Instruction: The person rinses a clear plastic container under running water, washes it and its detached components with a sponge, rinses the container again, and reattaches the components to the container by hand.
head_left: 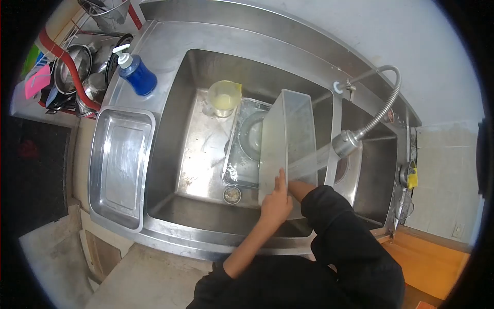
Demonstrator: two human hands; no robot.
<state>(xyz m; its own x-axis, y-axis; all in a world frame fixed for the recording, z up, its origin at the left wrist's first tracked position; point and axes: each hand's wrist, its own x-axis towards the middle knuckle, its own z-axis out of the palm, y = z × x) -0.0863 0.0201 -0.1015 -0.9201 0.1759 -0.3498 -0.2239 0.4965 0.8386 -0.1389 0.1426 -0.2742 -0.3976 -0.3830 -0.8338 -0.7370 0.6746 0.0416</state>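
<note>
I see the translucent rectangular plastic container [288, 139] tilted on edge in the steel sink [175, 154], under the spray from the flexible metal faucet [346, 143] at three o'clock. My left hand [276, 203] grips its near rim; my right hand is hidden behind it, grip unclear. Wet plastic could slip onto the clear tray [242, 154] at nine o'clock, or splash over.

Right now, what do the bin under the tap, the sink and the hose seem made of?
Bin: translucent plastic, likely; the basin shows through its walls. Sink: brushed stainless steel, dull grey sheen. Hose: ribbed, shiny metal, probably flexible steel.
</note>
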